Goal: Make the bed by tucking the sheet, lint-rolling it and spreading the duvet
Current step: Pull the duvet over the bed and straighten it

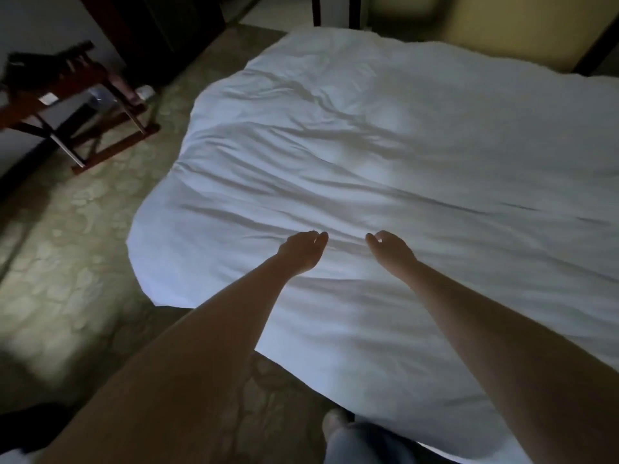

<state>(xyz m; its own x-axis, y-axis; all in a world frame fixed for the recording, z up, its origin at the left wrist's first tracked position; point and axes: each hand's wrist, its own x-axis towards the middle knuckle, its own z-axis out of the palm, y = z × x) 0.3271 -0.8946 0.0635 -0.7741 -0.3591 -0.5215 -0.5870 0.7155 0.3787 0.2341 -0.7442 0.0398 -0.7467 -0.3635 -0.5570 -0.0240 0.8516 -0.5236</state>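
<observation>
A white duvet [402, 169] lies spread over the bed, rumpled with long creases and its left edge hanging over the side. Both my arms reach out over its near part. My left hand [301, 251] hovers just above the cloth with its fingers loosely curled and nothing in them. A short way to its right, my right hand [390, 251] is held the same way, fingers bent and holding nothing. Whether the fingertips touch the duvet is unclear. The sheet below is hidden.
Patterned greenish carpet [67, 262] covers the floor left of the bed. A dark wooden folding luggage rack [83, 105] stands at the far left. A dark headboard and a yellowish wall [502, 25] lie beyond the bed. My leg [361, 440] is at the bed's near edge.
</observation>
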